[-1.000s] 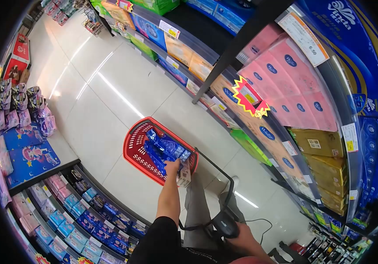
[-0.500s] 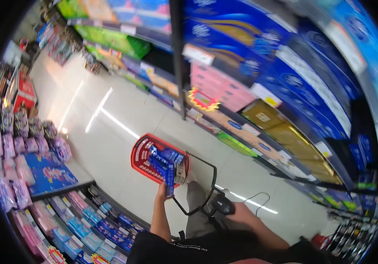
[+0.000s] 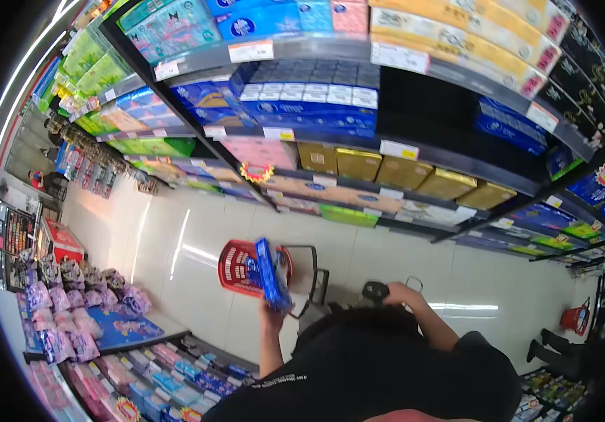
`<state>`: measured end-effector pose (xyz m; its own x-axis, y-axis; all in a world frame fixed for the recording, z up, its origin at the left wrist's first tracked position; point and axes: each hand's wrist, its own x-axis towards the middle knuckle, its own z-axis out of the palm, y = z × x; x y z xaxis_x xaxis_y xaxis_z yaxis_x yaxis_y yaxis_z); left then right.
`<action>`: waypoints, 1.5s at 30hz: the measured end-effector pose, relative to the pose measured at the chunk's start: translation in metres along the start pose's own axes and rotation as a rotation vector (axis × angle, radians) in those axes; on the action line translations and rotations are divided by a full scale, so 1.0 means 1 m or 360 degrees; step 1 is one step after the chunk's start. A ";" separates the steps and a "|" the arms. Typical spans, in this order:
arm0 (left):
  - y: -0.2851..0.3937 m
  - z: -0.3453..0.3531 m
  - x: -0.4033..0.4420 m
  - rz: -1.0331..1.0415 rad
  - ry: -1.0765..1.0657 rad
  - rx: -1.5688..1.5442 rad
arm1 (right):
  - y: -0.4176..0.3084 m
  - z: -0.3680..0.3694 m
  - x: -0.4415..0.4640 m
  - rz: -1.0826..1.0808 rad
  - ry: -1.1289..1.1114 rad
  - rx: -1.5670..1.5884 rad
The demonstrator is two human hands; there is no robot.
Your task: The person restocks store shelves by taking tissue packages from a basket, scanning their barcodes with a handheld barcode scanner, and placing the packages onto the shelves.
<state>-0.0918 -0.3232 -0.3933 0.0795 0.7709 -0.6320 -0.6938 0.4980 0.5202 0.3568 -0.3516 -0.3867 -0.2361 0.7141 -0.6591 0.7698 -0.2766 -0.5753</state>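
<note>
My left hand is closed around the lower end of a long blue package, held upright over a red shopping basket. Inside the basket lie blue packs, partly hidden by that package. The basket's black handle stands between my two hands. Around a black handheld scanner my right hand is closed, just in front of my body. A thin cable loop shows beside this hand.
Ahead stands a tall shelf with blue tissue packs, gold boxes and price labels. Purple bags and a low shelf of pink and blue packs are at left. At right are a person's legs and another red basket.
My view has tilted up and shows more shelf. The blue package in my left hand has been raised above the basket. My right hand still holds the scanner, now closer to my body.
</note>
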 end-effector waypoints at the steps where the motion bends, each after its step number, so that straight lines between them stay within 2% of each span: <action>1: 0.006 0.022 -0.015 0.0060 -0.0178 -0.0024 | -0.012 -0.008 -0.007 0.0069 0.0130 0.0111; 3: 0.021 0.074 -0.047 0.0074 -0.0563 -0.0076 | -0.041 -0.028 -0.035 -0.0148 0.0590 0.0600; 5: 0.027 0.122 -0.071 -0.0036 -0.0702 -0.0122 | -0.038 -0.032 -0.025 -0.0313 0.0837 0.0874; 7: 0.025 0.157 -0.090 0.0030 -0.0813 0.0119 | -0.068 -0.061 -0.045 -0.0664 0.0770 0.1228; 9: 0.015 0.166 -0.091 0.0202 -0.0957 0.0482 | -0.103 -0.081 -0.066 -0.0762 0.0778 0.1444; 10: 0.016 0.185 -0.106 0.0188 -0.0787 0.0685 | -0.120 -0.090 -0.071 -0.0835 0.0816 0.1654; 13: 0.007 0.227 -0.120 0.0235 -0.1053 0.0963 | -0.138 -0.110 -0.083 -0.0962 0.0753 0.1721; 14: 0.007 0.246 -0.127 0.0229 -0.1091 0.1080 | -0.143 -0.118 -0.092 -0.0993 0.0610 0.1836; 15: 0.003 0.256 -0.124 0.0208 -0.1129 0.1095 | -0.144 -0.112 -0.091 -0.0988 0.0655 0.1847; 17: -0.005 0.277 -0.119 0.0560 -0.1225 0.1712 | -0.150 -0.104 -0.088 -0.1291 0.0827 0.2311; 18: -0.010 0.287 -0.123 0.0549 -0.1143 0.1750 | -0.153 -0.105 -0.092 -0.1329 0.0849 0.2308; 21: -0.011 0.316 -0.129 0.0535 -0.1197 0.1769 | -0.166 -0.112 -0.110 -0.1308 0.1016 0.2413; 23: -0.021 0.323 -0.113 0.0554 -0.1239 0.1687 | -0.162 -0.108 -0.111 -0.1237 0.0961 0.2491; 25: -0.026 0.335 -0.096 0.0552 -0.1010 0.1748 | -0.163 -0.107 -0.112 -0.1146 0.0991 0.2500; 26: -0.022 0.351 -0.101 0.0449 -0.1074 0.1608 | -0.158 -0.110 -0.114 -0.1143 0.0991 0.2502; 29: -0.011 0.348 -0.082 0.0402 -0.0980 0.1625 | -0.124 -0.133 -0.124 -0.0958 0.1320 0.1440; 30: -0.002 0.357 -0.091 0.0504 -0.0842 0.1684 | -0.117 -0.143 -0.128 -0.1023 0.1455 0.1146; 31: 0.005 0.350 -0.081 0.0614 -0.0828 0.1743 | -0.112 -0.147 -0.138 -0.1006 0.1450 0.1150; 33: 0.023 0.344 -0.071 0.0604 -0.0828 0.1924 | -0.117 -0.162 -0.172 -0.0971 0.1679 0.0881; 34: 0.028 0.344 -0.071 0.0636 -0.0863 0.1877 | -0.115 -0.165 -0.180 -0.0772 0.1501 0.0852; 35: 0.033 0.343 -0.069 0.0679 -0.0858 0.1962 | -0.116 -0.165 -0.187 -0.0750 0.1477 0.0852; 37: 0.042 0.343 -0.068 0.0641 -0.0907 0.1921 | -0.121 -0.164 -0.196 -0.0682 0.1432 0.0416; 41: 0.054 0.337 -0.050 0.0619 -0.0973 0.1895 | -0.141 -0.161 -0.187 -0.0610 0.1257 0.0544; 45: 0.067 0.335 -0.030 0.0669 -0.0977 0.1859 | -0.170 -0.163 -0.188 -0.0557 0.1327 0.0476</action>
<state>0.0987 -0.1795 -0.1471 0.5265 0.8422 -0.1165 0.2276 -0.0076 0.9737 0.3664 -0.3339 -0.0860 0.1639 0.9843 0.0656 0.5247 -0.0307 -0.8508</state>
